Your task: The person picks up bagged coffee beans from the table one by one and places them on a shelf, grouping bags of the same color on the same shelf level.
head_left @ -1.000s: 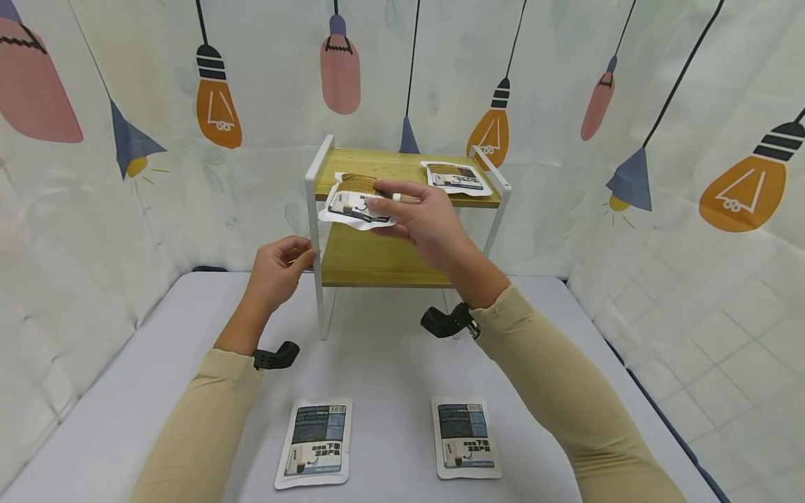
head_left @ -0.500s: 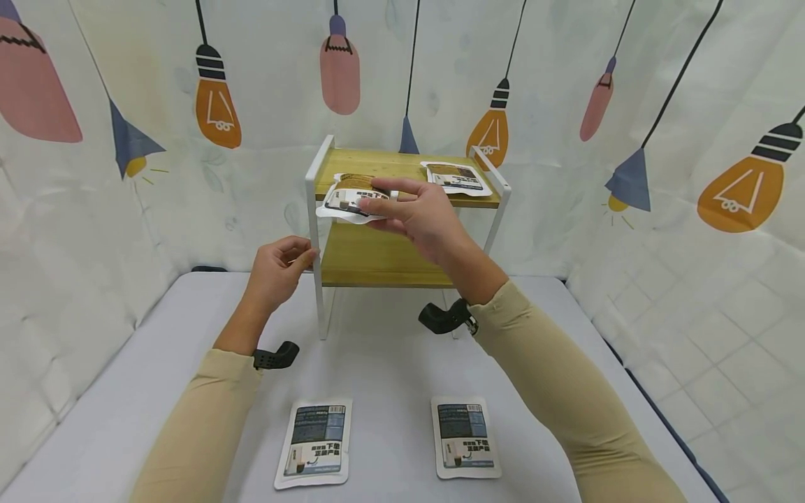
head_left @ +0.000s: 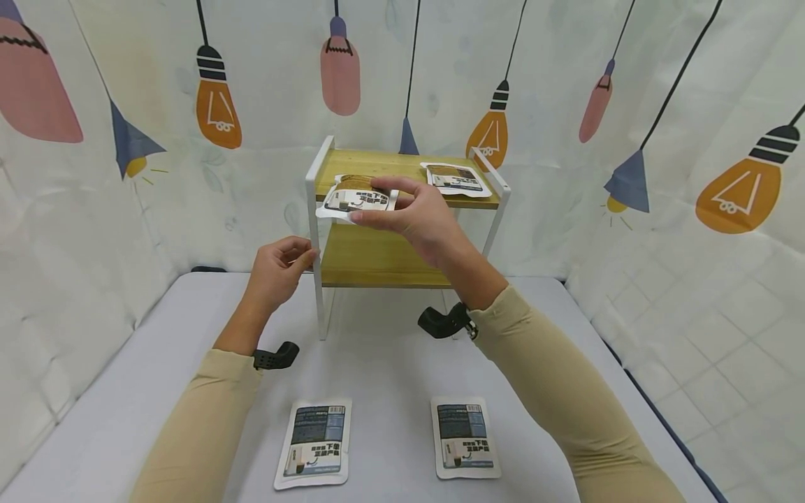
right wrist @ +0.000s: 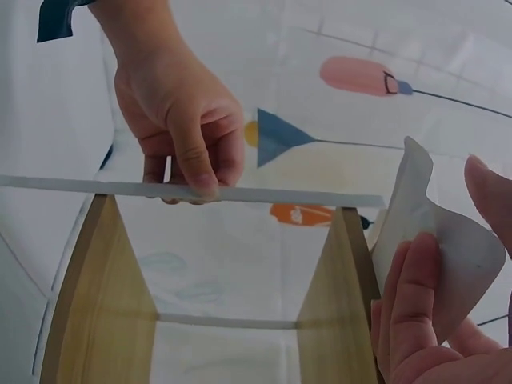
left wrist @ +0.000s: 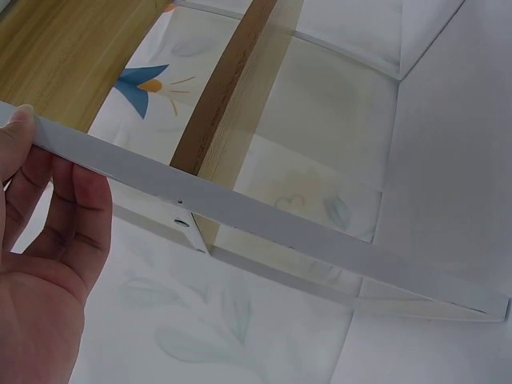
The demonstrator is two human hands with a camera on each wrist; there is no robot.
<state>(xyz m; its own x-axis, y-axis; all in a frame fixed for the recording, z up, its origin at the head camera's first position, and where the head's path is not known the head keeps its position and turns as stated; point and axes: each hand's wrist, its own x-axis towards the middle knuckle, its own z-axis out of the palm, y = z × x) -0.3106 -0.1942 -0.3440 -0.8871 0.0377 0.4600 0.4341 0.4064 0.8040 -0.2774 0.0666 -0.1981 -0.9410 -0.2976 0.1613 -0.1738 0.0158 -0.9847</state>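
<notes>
A two-tier shelf (head_left: 377, 165) with wooden boards and a white frame stands in the middle of the head view. My left hand (head_left: 277, 271) pinches its left front post (left wrist: 272, 224), thumb on the near side and fingers behind, as the left wrist view shows. Over the left part of the top board, my right hand (head_left: 423, 220) holds a flat white pouch (head_left: 355, 199) with a printed label, its thumb along the front edge. The pouch's plain white underside (right wrist: 464, 248) shows in the right wrist view, bent, with fingers beneath it. A similar pouch (head_left: 455, 179) lies on the top board's right side.
Two more printed pouches lie on the white table near the front, a left pouch (head_left: 314, 443) and a right pouch (head_left: 465, 439). The lower board (head_left: 383, 262) sits under the top one. A patterned fabric backdrop (head_left: 270, 77) encloses the table.
The pouch in my right hand has dropped slightly and lies flatter. My right thumb has slid left and down to its front edge. My left hand stays on the post.
</notes>
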